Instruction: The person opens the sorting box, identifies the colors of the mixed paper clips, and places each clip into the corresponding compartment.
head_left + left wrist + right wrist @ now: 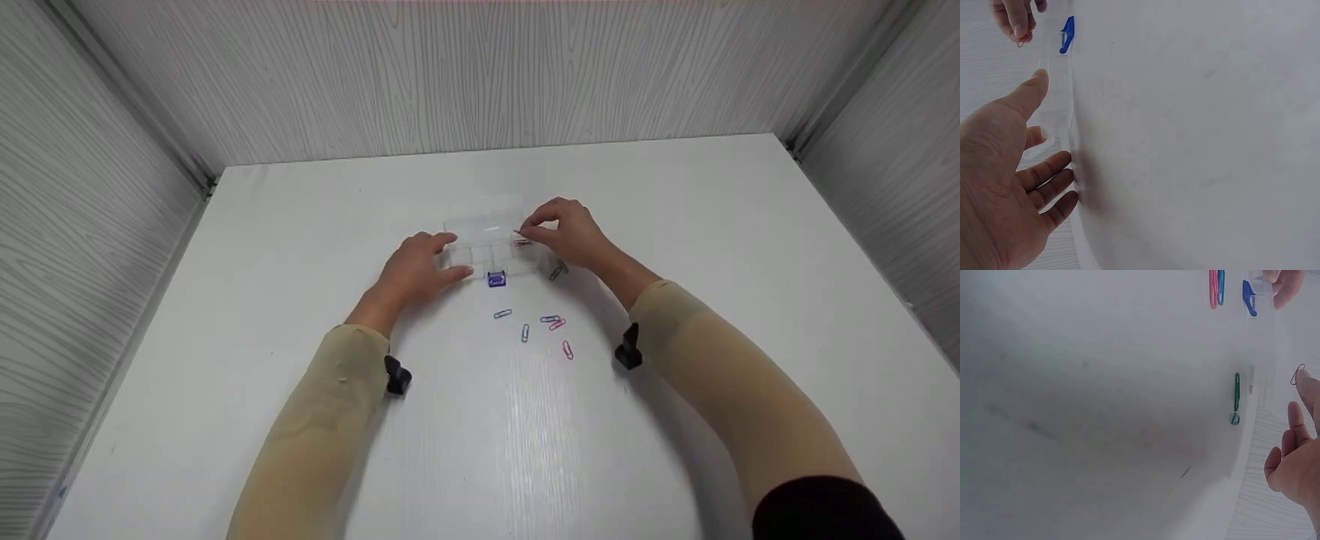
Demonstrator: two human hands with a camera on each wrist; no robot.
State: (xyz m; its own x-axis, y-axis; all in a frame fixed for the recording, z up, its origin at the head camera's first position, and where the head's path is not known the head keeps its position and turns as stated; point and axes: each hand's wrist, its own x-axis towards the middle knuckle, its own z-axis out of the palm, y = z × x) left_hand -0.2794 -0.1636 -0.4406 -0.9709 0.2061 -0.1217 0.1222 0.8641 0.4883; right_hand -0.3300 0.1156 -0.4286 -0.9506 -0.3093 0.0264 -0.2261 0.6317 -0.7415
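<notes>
Toward the far middle of the desk (465, 450), a clear divided plastic box (519, 267) sits with its lid (472, 226) tipped back behind it. At the box's left end, the left hand (416, 264) has its fingers spread and nearly straight, thumb at the front and fingers toward the back, with a wide gap between; whether they press on the plastic I cannot tell. Above the right rear part of the box, the right hand (570, 231) pinches a small reddish paper clip (1297, 374) between thumb and fingertip, its other fingers loosely bent. Just below that clip, several red clips (522, 244) lie in a right-hand compartment. A blue latch (496, 279) stands out at the front edge. Two dark green clips (556, 271) lie just beside the box's right end, near the right wrist. Closer to the person, three blue clips (525, 333) and two pink clips (568, 350) are scattered, one blue and one pink touching or nearly so. The hands partly cover both ends of the box.
</notes>
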